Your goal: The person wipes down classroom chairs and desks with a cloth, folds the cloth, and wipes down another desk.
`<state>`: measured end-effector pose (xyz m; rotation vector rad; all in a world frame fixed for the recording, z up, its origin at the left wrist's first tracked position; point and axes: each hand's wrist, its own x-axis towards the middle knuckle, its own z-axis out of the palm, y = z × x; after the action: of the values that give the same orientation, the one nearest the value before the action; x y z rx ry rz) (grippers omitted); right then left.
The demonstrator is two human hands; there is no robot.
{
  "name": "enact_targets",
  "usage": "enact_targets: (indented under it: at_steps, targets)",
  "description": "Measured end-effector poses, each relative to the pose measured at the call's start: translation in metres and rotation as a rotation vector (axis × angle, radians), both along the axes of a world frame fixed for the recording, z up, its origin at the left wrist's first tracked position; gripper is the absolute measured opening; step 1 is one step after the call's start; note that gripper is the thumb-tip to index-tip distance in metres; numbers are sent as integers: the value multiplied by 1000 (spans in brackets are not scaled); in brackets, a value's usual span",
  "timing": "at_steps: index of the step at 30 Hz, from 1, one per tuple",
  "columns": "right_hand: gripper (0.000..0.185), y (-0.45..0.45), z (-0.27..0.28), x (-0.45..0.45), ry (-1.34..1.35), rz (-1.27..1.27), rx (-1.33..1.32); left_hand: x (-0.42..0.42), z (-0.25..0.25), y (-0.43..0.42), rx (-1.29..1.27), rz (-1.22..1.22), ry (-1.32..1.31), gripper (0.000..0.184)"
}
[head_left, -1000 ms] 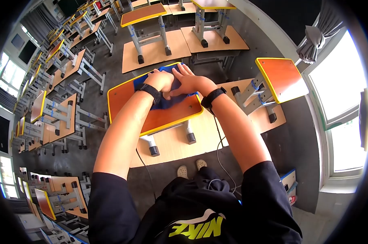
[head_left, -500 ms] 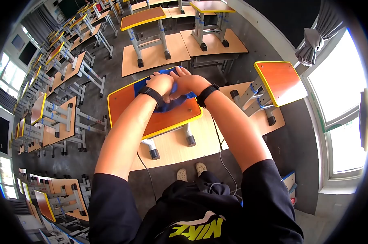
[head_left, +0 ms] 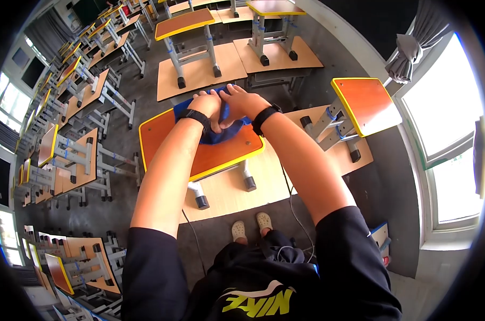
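Observation:
A crumpled blue cloth (head_left: 217, 137) lies on the orange, yellow-edged top of a stool (head_left: 165, 140). Both of my hands are on this cloth, side by side near the far edge of the seat. My left hand (head_left: 207, 105) has its fingers bent over the cloth, with the thumb pointing down toward the middle. Close against it, my right hand (head_left: 243, 102) also grips the cloth, fingers curled at the far side. A fold of blue shows between the two hands. My palms hide part of the cloth.
The stool stands on a light wooden desk (head_left: 221, 207). To the right, another stool (head_left: 364, 106) rests on the adjoining desk. More desks with upturned-height stools (head_left: 184, 24) fill the room ahead and left. A cable (head_left: 292, 206) hangs near my legs; windows (head_left: 440, 128) are at right.
My hands have shifted slightly on the cloth, and its near part is bunched differently. The whole view has moved a little.

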<state>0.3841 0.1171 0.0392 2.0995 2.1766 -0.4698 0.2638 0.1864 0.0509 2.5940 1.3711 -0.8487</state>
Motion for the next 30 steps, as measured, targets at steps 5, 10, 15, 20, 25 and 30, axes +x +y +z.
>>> enact_targets:
  at_steps: [5,10,15,20,25,30]
  targets:
    - [117,-4,-4,-5,1,-15,50,-6,-8,-1,17,25,-64,153]
    - [120,-17,-3,-9,28,-27,-6,-17,-3,-16,-17,62,-98,153]
    - [117,-35,2,-19,28,-82,1,-23,-7,-24,-59,63,-65,152]
    - [108,-55,2,-33,-21,-112,10,-28,-7,-44,-63,34,-35,153]
    - [122,-79,6,-45,-33,-167,-65,-31,-25,-57,3,-88,7,153]
    - [108,-122,-8,-37,45,-104,136,-44,-8,-92,-12,-117,-34,146]
